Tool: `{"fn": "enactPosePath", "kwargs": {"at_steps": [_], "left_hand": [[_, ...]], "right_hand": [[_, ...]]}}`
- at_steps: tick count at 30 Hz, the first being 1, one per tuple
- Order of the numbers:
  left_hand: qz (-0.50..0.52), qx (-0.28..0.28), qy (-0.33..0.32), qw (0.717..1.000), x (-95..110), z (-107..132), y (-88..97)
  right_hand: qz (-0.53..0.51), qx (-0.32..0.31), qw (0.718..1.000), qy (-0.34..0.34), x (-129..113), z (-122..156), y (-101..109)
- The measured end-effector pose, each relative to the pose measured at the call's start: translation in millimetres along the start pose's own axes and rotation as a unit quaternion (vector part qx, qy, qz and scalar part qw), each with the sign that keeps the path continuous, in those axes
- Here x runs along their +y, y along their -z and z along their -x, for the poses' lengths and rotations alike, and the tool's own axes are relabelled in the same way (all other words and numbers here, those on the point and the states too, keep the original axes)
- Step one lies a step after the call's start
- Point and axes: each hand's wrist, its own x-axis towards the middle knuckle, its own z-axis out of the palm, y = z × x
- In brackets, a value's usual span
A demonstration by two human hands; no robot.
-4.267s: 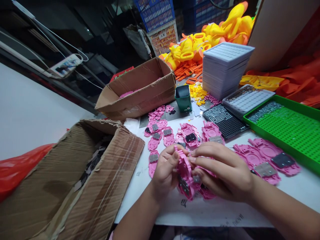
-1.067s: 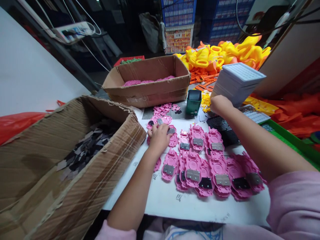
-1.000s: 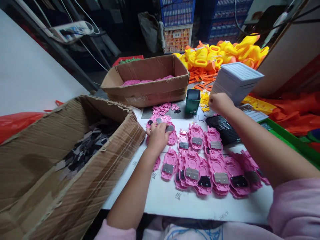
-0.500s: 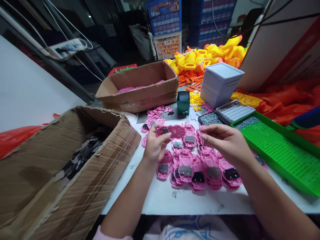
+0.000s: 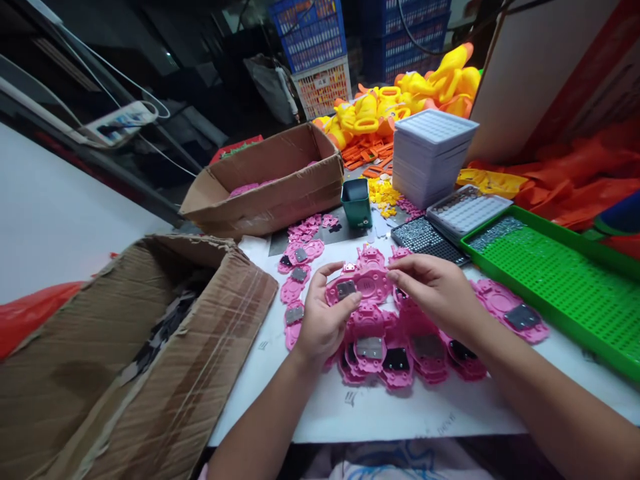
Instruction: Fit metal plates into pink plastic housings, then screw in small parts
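Note:
My left hand grips a pink plastic casing by its left end, thumb on top. A grey plate is fitted at that end of it. At the casing's right edge, my right hand has thumb and forefinger pinched together; what lies between the fingertips is too small to make out. Beneath and around both hands, several similar pink casings lie overlapping on the white table surface, with grey or black plates on them. Another casing rests right of my right wrist.
Open cardboard boxes stand at left and back. A green tray of small metal pieces borders the right, beside a black tray. Behind are a dark green cup, stacked white trays and yellow toy parts.
The held casing has come lower and nearer. My right hand has moved left, its fingertips now at the casing's right edge. The whole view has shifted and tilted slightly.

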Motion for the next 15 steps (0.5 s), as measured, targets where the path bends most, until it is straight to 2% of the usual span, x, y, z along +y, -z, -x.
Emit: {"fn": "enactPosePath", "kwargs": {"at_steps": [4,11,15], "left_hand": [[-0.011,-0.015,-0.026,0.999,-4,0,4.6],[-0.081,-0.064,-0.069,0.992,-8,1,17.0],[-0.101,-0.082,-0.083,0.988,-8,1,18.5]], "right_hand": [[-0.002,-0.014,1.000,0.008,5,0,-1],[0.037,-0.080,0.988,0.123,2,-1,4],[0.041,-0.081,0.989,0.119,-1,0,8]]}}
